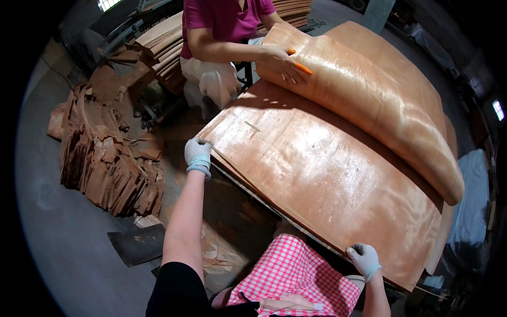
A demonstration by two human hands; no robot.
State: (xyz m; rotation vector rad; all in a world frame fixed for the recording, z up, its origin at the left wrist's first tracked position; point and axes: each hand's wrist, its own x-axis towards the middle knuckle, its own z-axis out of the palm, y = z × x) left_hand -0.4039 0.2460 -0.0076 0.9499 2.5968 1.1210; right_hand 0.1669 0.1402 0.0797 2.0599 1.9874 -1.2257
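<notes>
A wide, reddish-brown wood veneer sheet (311,164) lies in front of me, shiny in the middle. My left hand (198,153), in a white glove with a pale blue cuff, is closed on its near left corner. Further right along the same near edge, my right hand (364,259), also gloved, pinches the sheet with bent fingers. Across the far side lies a curled-over veneer sheet (369,100), its fold bulging towards me. A co-worker's hand (288,63) with orange finger covers presses on the left end of that fold.
The co-worker, in a purple shirt (222,26), is at the far left. Ragged stacks of veneer scraps (105,153) stand on the floor at left, with a dark flat piece (137,245) nearby. Pale bundled sheeting (470,195) is at the right. My pink checked apron (296,274) is below the near edge.
</notes>
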